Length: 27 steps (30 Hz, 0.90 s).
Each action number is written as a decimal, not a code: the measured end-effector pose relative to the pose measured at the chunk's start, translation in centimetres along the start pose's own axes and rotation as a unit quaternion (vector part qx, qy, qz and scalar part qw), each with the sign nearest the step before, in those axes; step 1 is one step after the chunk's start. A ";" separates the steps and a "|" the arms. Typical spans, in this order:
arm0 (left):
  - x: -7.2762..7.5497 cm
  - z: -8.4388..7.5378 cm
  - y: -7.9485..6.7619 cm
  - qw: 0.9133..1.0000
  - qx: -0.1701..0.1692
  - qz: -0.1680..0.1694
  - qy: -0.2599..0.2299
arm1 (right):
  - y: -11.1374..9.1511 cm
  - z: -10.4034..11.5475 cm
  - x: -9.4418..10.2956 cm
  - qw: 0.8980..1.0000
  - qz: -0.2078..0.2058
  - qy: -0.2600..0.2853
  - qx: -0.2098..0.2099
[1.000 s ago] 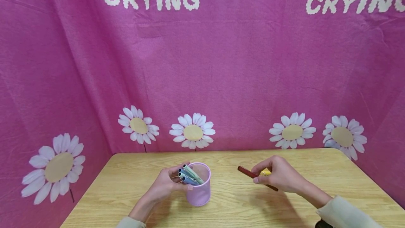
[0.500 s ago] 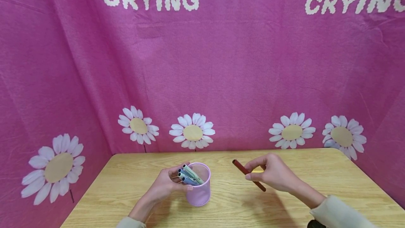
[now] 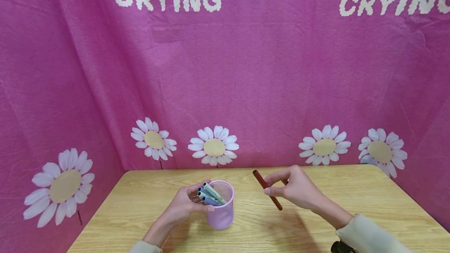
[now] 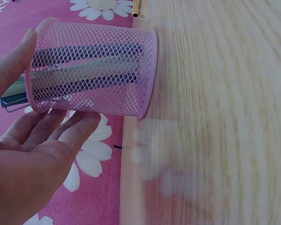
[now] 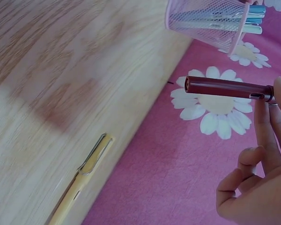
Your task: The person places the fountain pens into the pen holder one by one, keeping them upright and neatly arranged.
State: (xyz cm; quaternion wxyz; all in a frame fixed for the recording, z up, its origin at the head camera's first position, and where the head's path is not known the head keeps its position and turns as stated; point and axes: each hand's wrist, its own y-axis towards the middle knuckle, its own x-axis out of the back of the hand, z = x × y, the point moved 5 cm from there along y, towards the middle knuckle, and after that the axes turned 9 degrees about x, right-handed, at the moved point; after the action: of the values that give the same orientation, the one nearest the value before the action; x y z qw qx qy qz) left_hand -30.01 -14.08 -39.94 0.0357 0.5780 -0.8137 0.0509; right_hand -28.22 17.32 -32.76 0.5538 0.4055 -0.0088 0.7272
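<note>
A lilac-pink mesh pen cup (image 3: 221,216) stands upright on the wooden table (image 3: 140,206). Several pale green and blue pens (image 3: 211,195) lean in it toward the left. My left hand (image 3: 181,204) grips the cup from its left side, thumb at the rim and fingers behind. To the right of the cup, my right hand (image 3: 299,190) pinches a dark red pen (image 5: 220,87) between thumb and fingertips, above the table. The pen tilts in the head view, its upper end toward the cup. My right hand's other fingers curl loosely below it in the right wrist view.
A yellow pen (image 5: 79,183) with a wire clip lies on the table; the right hand hides it in the head view. Pink cloth (image 3: 246,89) with printed daisies hangs behind the table and along its sides.
My right hand has moved left and slightly up with the dark red pen, which now stands steeper. The yellow pen has gone out of sight behind that hand. My left hand and the cup stay put.
</note>
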 end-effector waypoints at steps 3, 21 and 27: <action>0.0 -0.1 0.0 1.000 -0.003 0.002 -0.004 | 0.2 0.3 -0.2 1.000 -0.006 0.006 -0.001; 0.0 -0.1 0.0 1.000 -0.007 -0.001 0.003 | 1.6 2.1 -1.3 0.997 -0.022 0.072 -0.023; 0.0 -0.1 0.0 1.000 -0.006 -0.002 0.003 | 2.3 2.8 -1.8 0.996 -0.035 0.081 -0.023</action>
State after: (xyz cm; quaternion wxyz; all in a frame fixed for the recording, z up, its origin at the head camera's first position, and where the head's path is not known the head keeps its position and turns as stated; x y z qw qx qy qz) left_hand -29.97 -14.06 -39.89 0.0418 0.5793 -0.8127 0.0473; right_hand -28.38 13.72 -30.94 0.5871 0.3325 0.0336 0.7373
